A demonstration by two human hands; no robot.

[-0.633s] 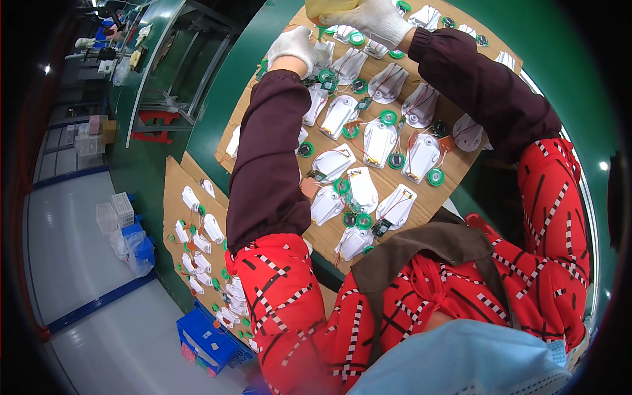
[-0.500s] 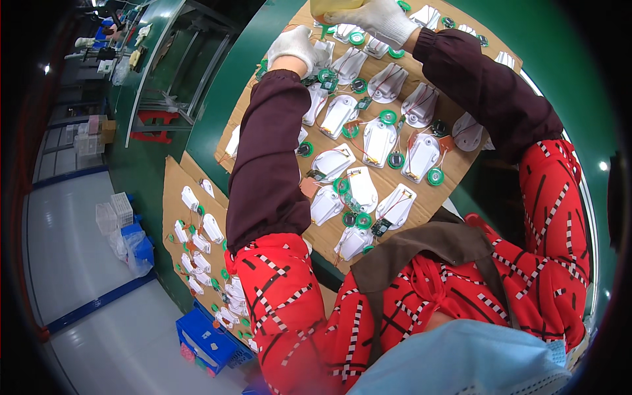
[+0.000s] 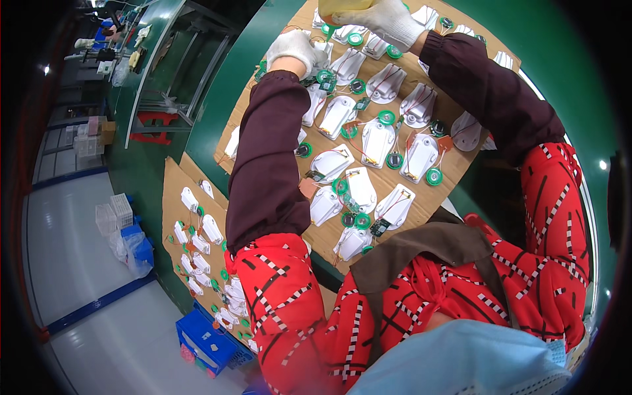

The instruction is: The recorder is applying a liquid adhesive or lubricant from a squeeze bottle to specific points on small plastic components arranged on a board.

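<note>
My right hand [image 3: 394, 25], in a white glove, grips a yellowish squeeze bottle [image 3: 349, 14] at the far edge of the cardboard. The bottle's green nozzle [image 3: 330, 31] points down at a white plastic housing [image 3: 322, 50]. Curled against that housing is my gloved left hand [image 3: 291, 49]; its fingertips are partly hidden. Around both hands lie several similar housings [image 3: 340, 116], wired to round green-rimmed speakers [image 3: 386, 118] and small green circuit boards [image 3: 380, 227].
The large cardboard sheet [image 3: 263, 125] lies on a green table [image 3: 220, 112]. Lower left, a second cardboard sheet [image 3: 172, 197] carries more wired housings. A blue box [image 3: 201, 339] stands below it. A metal-framed stand [image 3: 174, 85] is at upper left, clear plastic bins [image 3: 115, 214] farther left.
My right hand and the bottle have shifted slightly right and down, and the green nozzle now shows above the housing. My left hand has hardly moved.
</note>
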